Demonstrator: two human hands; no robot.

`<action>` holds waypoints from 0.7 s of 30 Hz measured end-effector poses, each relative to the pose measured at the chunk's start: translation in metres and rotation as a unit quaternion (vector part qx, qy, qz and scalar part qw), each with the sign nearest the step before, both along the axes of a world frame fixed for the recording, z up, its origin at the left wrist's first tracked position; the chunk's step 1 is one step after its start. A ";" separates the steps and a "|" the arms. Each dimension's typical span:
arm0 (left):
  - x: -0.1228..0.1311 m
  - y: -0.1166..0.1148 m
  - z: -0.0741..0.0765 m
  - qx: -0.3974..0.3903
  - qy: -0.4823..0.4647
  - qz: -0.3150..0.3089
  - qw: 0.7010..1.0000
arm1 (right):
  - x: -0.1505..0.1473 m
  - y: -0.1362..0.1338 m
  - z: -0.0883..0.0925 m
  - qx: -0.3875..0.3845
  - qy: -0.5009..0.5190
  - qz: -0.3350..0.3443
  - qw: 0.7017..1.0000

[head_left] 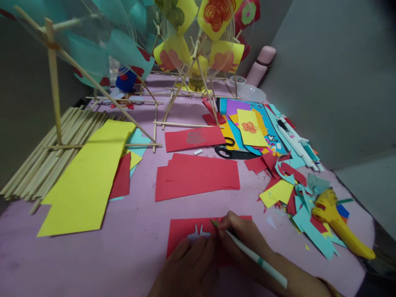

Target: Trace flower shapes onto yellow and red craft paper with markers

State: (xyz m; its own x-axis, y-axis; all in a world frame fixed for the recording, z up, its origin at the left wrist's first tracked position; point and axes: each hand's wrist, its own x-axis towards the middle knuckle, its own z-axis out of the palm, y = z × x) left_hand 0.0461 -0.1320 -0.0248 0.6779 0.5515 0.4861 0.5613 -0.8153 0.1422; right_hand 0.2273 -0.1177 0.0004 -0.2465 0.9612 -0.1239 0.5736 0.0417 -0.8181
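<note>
My left hand presses bent fingers down on a pale cut-out with two thin points at its top. The cut-out lies on a red paper strip at the near edge of the table, its lower part hidden under my fingers. My right hand is closed round a white marker pen with a green band. The pen's greenish tip is at the red paper, just right of the cut-out. Beyond my hands lie more red paper strips in a loose stack.
Yellow strips and a pile of wooden sticks lie left. Stick frames with paper-covered wheels stand behind. Black scissors rest mid-table. Right are paper scraps, a yellow glue gun and markers.
</note>
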 end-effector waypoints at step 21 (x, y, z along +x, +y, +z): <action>0.002 0.000 -0.011 0.038 -0.063 0.014 0.997 | 0.005 -0.006 -0.007 -0.001 -0.001 -0.003 1.000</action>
State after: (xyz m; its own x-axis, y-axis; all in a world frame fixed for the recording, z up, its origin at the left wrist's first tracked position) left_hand 0.0484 -0.1319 -0.0355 0.5936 0.5285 0.6069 0.5659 -0.8103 0.1521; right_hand 0.2325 -0.1237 -0.0069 -0.2410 0.9622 -0.1268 0.5758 0.0366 -0.8167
